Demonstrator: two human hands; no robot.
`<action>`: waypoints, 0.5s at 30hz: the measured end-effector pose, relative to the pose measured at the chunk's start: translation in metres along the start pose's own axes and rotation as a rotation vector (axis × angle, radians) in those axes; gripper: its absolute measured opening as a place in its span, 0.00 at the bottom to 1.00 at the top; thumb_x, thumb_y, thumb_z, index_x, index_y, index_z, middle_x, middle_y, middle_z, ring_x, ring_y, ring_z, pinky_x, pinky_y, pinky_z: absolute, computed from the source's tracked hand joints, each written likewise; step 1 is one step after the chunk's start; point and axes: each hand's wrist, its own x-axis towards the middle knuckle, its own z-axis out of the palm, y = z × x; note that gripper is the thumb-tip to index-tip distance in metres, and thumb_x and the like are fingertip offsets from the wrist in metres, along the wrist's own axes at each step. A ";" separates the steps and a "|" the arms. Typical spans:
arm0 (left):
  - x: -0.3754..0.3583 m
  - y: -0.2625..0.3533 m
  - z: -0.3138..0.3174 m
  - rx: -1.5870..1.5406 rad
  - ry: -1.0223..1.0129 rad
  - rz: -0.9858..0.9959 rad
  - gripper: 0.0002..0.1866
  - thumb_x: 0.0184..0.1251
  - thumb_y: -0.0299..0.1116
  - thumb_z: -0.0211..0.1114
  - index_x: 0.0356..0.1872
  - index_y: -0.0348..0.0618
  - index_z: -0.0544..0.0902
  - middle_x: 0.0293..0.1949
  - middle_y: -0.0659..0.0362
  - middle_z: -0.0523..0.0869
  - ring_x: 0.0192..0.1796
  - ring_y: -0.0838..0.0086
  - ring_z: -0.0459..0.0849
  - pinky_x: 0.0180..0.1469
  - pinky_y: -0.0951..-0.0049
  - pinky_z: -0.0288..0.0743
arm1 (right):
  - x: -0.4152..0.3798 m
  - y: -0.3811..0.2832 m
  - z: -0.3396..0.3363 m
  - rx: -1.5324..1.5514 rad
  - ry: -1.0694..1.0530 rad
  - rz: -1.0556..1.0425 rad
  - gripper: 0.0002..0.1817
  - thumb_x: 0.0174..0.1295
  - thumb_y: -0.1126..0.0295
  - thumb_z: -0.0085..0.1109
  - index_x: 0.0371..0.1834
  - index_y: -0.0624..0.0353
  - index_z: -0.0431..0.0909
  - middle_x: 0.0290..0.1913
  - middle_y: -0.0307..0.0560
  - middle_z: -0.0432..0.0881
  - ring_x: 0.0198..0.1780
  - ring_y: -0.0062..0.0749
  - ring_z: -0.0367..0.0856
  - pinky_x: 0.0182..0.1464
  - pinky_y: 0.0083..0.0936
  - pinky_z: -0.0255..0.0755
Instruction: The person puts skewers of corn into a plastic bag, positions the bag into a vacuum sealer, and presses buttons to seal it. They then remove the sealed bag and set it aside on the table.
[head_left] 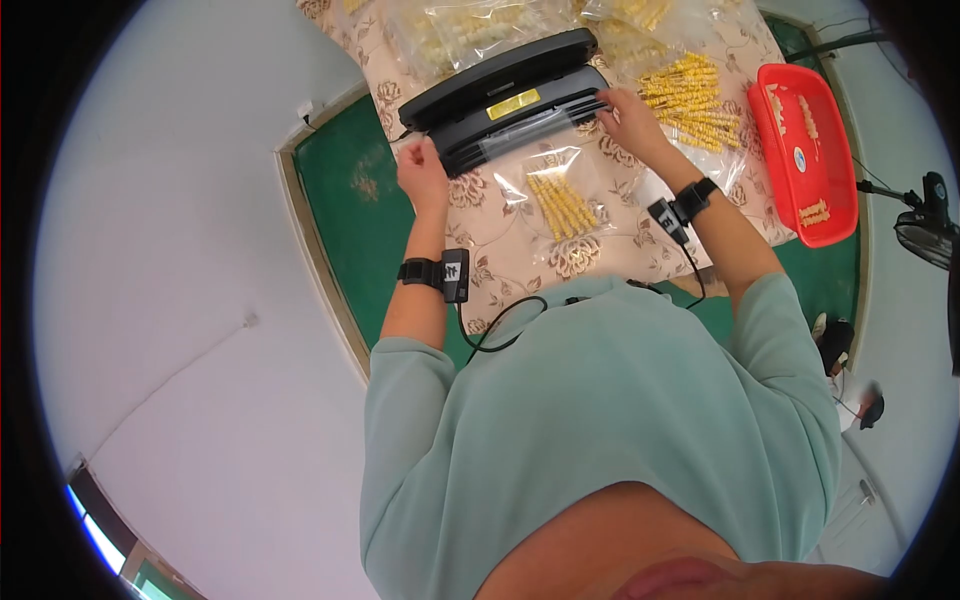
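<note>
A black machine with its long lid raised lies on the flowered tablecloth. Across its front edge stretches the open end of a clear plastic bag; yellow skewered pieces lie inside the bag. My right hand is at the machine's right end, its fingers pinched at the bag's corner or the machine's edge; which one is too small to tell. My left hand is by the left end, fingers curled together, and what they hold, if anything, is hidden.
More yellow skewers are piled right of the machine. Filled clear bags lie behind it. A red basket with a few pale skewers stands at the right edge. A black fan is further right. Cables run from both wrist devices.
</note>
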 end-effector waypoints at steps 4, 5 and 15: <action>0.042 0.045 0.000 0.281 0.188 0.613 0.13 0.63 0.33 0.64 0.45 0.37 0.81 0.41 0.51 0.84 0.48 0.57 0.79 0.53 0.58 0.70 | 0.054 -0.009 0.001 -0.094 0.162 -0.252 0.27 0.54 0.72 0.62 0.60 0.56 0.71 0.59 0.52 0.72 0.59 0.48 0.71 0.58 0.35 0.69; 0.056 0.041 0.004 0.285 0.186 0.614 0.13 0.63 0.33 0.64 0.45 0.37 0.81 0.41 0.51 0.84 0.48 0.57 0.79 0.53 0.58 0.70 | 0.065 -0.013 0.004 -0.155 0.143 -0.239 0.29 0.54 0.72 0.62 0.62 0.54 0.69 0.60 0.51 0.71 0.61 0.48 0.69 0.61 0.36 0.67; 0.067 0.042 0.009 0.434 -0.098 0.671 0.19 0.57 0.33 0.68 0.50 0.40 0.81 0.51 0.48 0.80 0.55 0.53 0.75 0.61 0.55 0.65 | 0.092 -0.026 0.019 -0.243 0.236 -0.053 0.31 0.52 0.68 0.64 0.63 0.46 0.68 0.59 0.45 0.70 0.63 0.42 0.66 0.60 0.46 0.63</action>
